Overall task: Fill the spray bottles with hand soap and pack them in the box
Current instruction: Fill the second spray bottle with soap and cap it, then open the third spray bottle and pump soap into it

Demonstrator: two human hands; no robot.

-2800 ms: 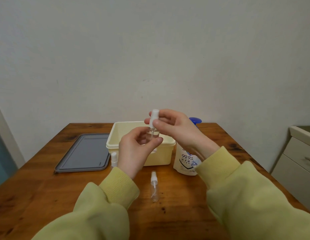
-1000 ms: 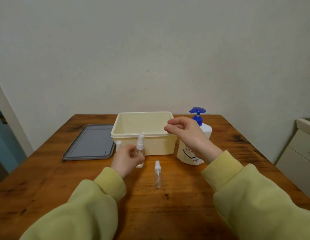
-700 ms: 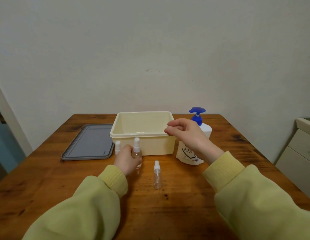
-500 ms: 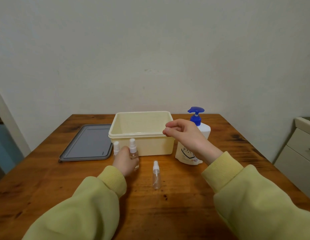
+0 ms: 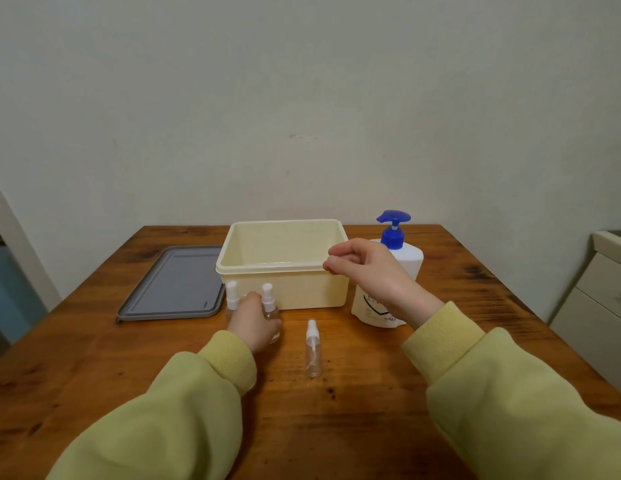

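My left hand (image 5: 256, 322) is wrapped around a small clear spray bottle (image 5: 268, 303) with a white top, holding it upright on the table in front of the cream box (image 5: 283, 271). A second spray bottle (image 5: 232, 296) stands just left of it, partly hidden by my hand. A third spray bottle (image 5: 313, 349) stands alone nearer to me. My right hand (image 5: 368, 271) hovers at the box's front right corner, fingers pinched together and holding nothing. The white hand soap bottle (image 5: 402, 268) with a blue pump stands behind that hand, right of the box.
A grey lid (image 5: 177, 284) lies flat on the wooden table (image 5: 337, 410), left of the box. A pale cabinet with drawers (image 5: 600, 299) stands past the table's right edge. The wall runs close behind the table.
My left hand lowered the spray bottle from in front of the box opening to the table and slid it left, next to the other standing bottle. My right hand let go of its top.
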